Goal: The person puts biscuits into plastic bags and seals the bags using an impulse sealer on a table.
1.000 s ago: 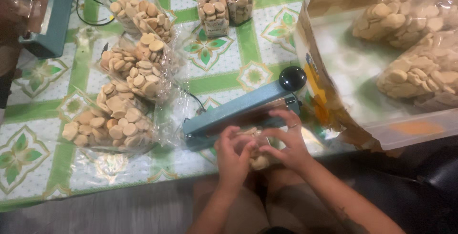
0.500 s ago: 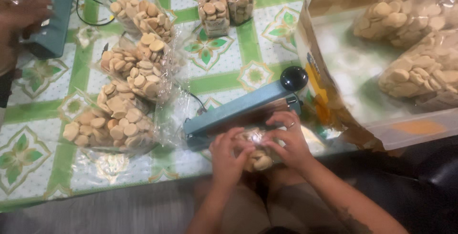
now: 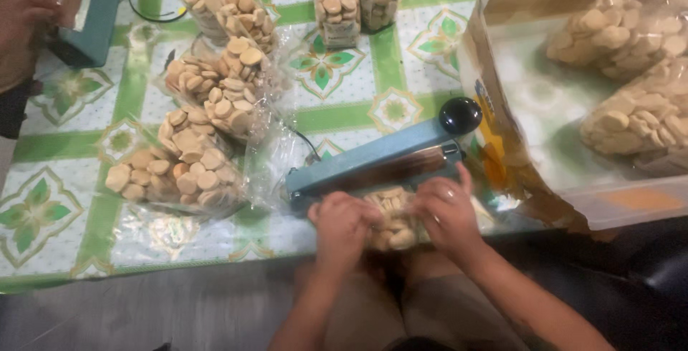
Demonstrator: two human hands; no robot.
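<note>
Head view: we have our left hand (image 3: 342, 223) and right hand (image 3: 446, 211) both closed on a clear bag of round biscuits (image 3: 390, 218), which now sits tucked at the near edge of the table (image 3: 64, 251), just under the blue heat sealer (image 3: 373, 161). A second ago the hands hid it, but now it shows between them. Filled bags (image 3: 193, 168) lie left (someone else's hand (image 3: 29, 14) works far left).

The heat sealer (image 3: 380, 157) lies on the counter (image 3: 64, 251) at its near edge. Left of the heat sealer lie filled biscuit bags (image 3: 193, 143), and behind it stand two more bags (image 3: 355, 0). Right of the heat sealer sits a box (image 3: 573, 193) holding further bags.
</note>
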